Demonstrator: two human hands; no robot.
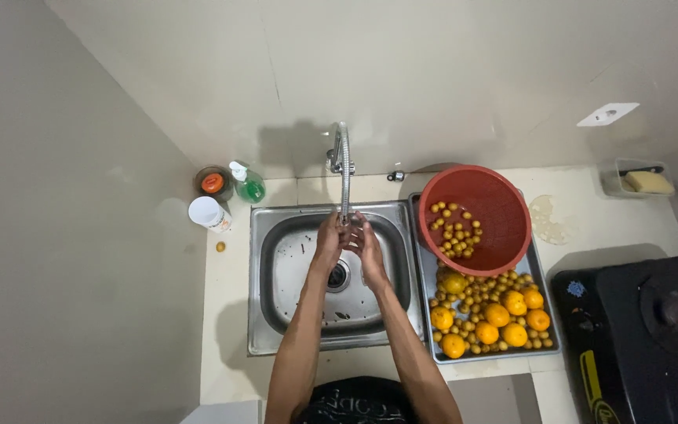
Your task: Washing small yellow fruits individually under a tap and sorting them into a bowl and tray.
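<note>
Both forearms reach to the left hand [328,239] and right hand [367,245], pressed together under the tap [344,169]; grip unclear.

Sink basin [292,290] lies open below; faucet [343,169] blocks behind, red colander [504,228] and fruit tray [547,334] crowd the right

A pale tiled counter [590,228] carries a steel sink [276,330], a tray [427,275] of oranges with a red colander [504,204], a black stove [645,345], soap bottle [246,184], white cup [209,213] and sponge dish [643,179].
</note>
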